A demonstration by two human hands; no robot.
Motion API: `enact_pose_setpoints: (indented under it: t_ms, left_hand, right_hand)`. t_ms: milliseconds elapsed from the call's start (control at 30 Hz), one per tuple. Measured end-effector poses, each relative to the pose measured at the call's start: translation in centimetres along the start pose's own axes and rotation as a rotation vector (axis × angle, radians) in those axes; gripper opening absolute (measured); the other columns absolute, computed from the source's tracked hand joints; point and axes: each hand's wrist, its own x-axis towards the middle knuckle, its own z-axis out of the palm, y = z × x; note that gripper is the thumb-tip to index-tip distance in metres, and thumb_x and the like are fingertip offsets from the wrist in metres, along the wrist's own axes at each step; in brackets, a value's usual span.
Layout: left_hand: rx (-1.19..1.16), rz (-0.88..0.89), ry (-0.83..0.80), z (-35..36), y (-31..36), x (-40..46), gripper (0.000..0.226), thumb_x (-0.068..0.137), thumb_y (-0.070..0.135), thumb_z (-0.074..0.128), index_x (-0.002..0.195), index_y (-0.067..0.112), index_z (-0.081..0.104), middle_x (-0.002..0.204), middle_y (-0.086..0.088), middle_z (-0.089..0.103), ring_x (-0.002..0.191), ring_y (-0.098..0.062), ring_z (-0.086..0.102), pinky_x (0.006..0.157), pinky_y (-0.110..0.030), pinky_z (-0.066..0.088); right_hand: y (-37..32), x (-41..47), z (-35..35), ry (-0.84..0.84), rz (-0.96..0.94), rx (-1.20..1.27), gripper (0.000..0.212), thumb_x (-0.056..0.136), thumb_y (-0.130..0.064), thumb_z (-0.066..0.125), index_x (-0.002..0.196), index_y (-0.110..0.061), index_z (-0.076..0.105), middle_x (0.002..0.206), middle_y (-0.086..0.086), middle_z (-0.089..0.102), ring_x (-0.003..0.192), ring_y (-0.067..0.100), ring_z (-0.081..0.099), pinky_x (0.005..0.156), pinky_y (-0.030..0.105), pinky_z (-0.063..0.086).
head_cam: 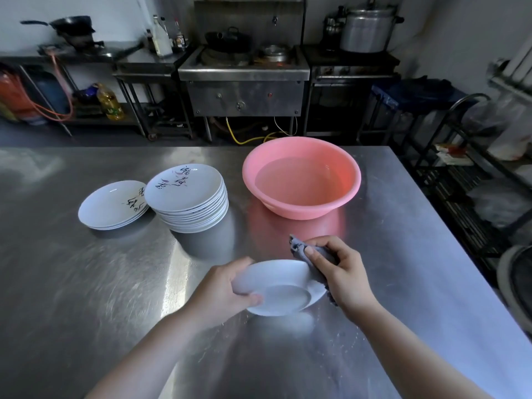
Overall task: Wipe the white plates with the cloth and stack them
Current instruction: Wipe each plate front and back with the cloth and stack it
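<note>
On the steel surface (86, 283), a pink basin (302, 208) of water sits far right of a tall plate stack (187, 191) and a low stack (112, 205). The left hand (221, 295) grips an upturned white plate (282, 289) near centre; the right hand (339, 272) clamps a grey cloth (299, 246) against the plate's right rim.

Single head-worn wide-angle view, looking forward and down across the steel tabletop (86, 283). Both hands (342, 272) sit close in the lower frame. Stove (244, 82) along far wall, well beyond the tabletop edge.
</note>
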Motion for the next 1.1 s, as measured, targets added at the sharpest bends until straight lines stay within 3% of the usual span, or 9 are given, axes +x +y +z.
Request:
enact_pose_setpoints:
  t_ms: [67, 133, 233, 367, 600, 733, 900, 1000, 1100]
  left_hand:
    - [-0.200, -0.049, 0.048, 0.3, 0.5, -0.5, 0.038, 0.060, 0.015, 0.084, 0.091, 0.028, 0.066, 0.078, 0.007, 0.070, 0.066, -0.006, 0.062, 0.057, -0.018, 0.048]
    - [-0.382, -0.065, 0.112, 0.5, 0.8, -1.1, 0.047, 0.052, 0.015, 0.087, 0.096, 0.022, 0.070, 0.086, -0.003, 0.074, 0.077, -0.015, 0.069, 0.065, -0.025, 0.055]
    - [-0.590, -0.101, 0.208, 0.9, 1.5, -2.0, 0.059, 0.044, 0.016, 0.089, 0.100, 0.019, 0.073, 0.092, -0.015, 0.075, 0.084, -0.026, 0.071, 0.071, -0.031, 0.057]
    - [-0.822, -0.188, 0.337, 2.3, 2.8, -2.5, 0.070, 0.040, 0.012, 0.086, 0.108, 0.019, 0.073, 0.102, -0.018, 0.074, 0.089, -0.030, 0.072, 0.075, -0.037, 0.057]
    - [-0.946, -0.282, 0.510, 4.1, 4.9, -1.9, 0.061, 0.058, 0.007, 0.077, 0.117, 0.016, 0.069, 0.109, -0.013, 0.074, 0.097, -0.029, 0.071, 0.088, -0.040, 0.054]
    - [-1.042, -0.254, 0.508, 4.3, 6.3, -1.6, 0.055, 0.067, 0.004, 0.081, 0.119, 0.016, 0.068, 0.112, -0.015, 0.073, 0.104, -0.031, 0.070, 0.095, -0.044, 0.053]
    - [-1.149, -0.189, 0.487, 3.6, 7.3, -1.6, 0.054, 0.072, 0.005, 0.078, 0.124, 0.011, 0.065, 0.118, -0.024, 0.069, 0.109, -0.039, 0.066, 0.097, -0.050, 0.052]
    - [-1.074, -0.162, 0.486, 3.1, 8.6, -1.6, 0.051, 0.067, 0.009, 0.083, 0.115, 0.022, 0.071, 0.112, -0.016, 0.073, 0.098, -0.028, 0.072, 0.079, -0.038, 0.060]
    - [-0.974, -0.055, 0.533, 1.9, 10.7, -1.1, 0.056, 0.066, 0.014, 0.079, 0.120, 0.025, 0.069, 0.114, -0.007, 0.074, 0.103, -0.025, 0.071, 0.086, -0.039, 0.056]
  right_hand:
    - [-0.2, 0.4, 0.1, 0.062, 0.006, -0.028, 0.010, 0.087, -0.019, 0.071, 0.080, -0.027, 0.070, 0.075, -0.010, 0.065, 0.048, 0.003, 0.053, 0.036, 0.018, 0.037]
    - [-0.4, 0.9, 0.1, 0.117, -0.031, -0.078, 0.011, 0.087, -0.022, 0.070, 0.083, -0.031, 0.070, 0.082, -0.011, 0.067, 0.058, 0.003, 0.060, 0.044, 0.024, 0.046]
    - [-1.0, 1.3, 0.1, 0.208, -0.186, -0.180, 0.017, 0.086, -0.017, 0.070, 0.086, -0.034, 0.069, 0.091, -0.019, 0.064, 0.088, 0.001, 0.062, 0.073, 0.010, 0.045]
    - [-1.1, 0.7, 0.2, 0.260, -0.324, -0.336, 0.025, 0.083, -0.014, 0.072, 0.084, -0.039, 0.066, 0.091, -0.019, 0.060, 0.090, -0.001, 0.059, 0.075, 0.004, 0.038]
    - [-0.6, -0.4, 0.6, 0.318, -0.394, -0.397, 0.019, 0.083, -0.008, 0.073, 0.089, -0.026, 0.071, 0.092, -0.015, 0.056, 0.087, 0.000, 0.056, 0.074, 0.003, 0.037]
    - [-2.0, -0.8, 1.1, 0.342, -0.567, -0.534, 0.018, 0.082, -0.006, 0.074, 0.095, -0.017, 0.074, 0.094, -0.009, 0.055, 0.088, 0.015, 0.054, 0.078, 0.018, 0.042]
    - [-1.9, -2.8, -0.1, -0.015, -0.914, -0.705, 0.015, 0.086, -0.017, 0.069, 0.101, -0.017, 0.073, 0.099, -0.003, 0.061, 0.085, 0.017, 0.055, 0.077, 0.028, 0.046]
    - [-2.9, -2.1, -0.3, 0.243, -0.784, -0.631, 0.015, 0.081, -0.013, 0.071, 0.095, -0.015, 0.075, 0.096, -0.007, 0.058, 0.082, 0.014, 0.051, 0.073, 0.027, 0.045]
    - [-5.2, -1.3, 0.6, 0.339, -0.740, -0.549, 0.015, 0.080, -0.013, 0.070, 0.094, -0.016, 0.076, 0.097, -0.012, 0.055, 0.084, 0.015, 0.052, 0.073, 0.026, 0.045]
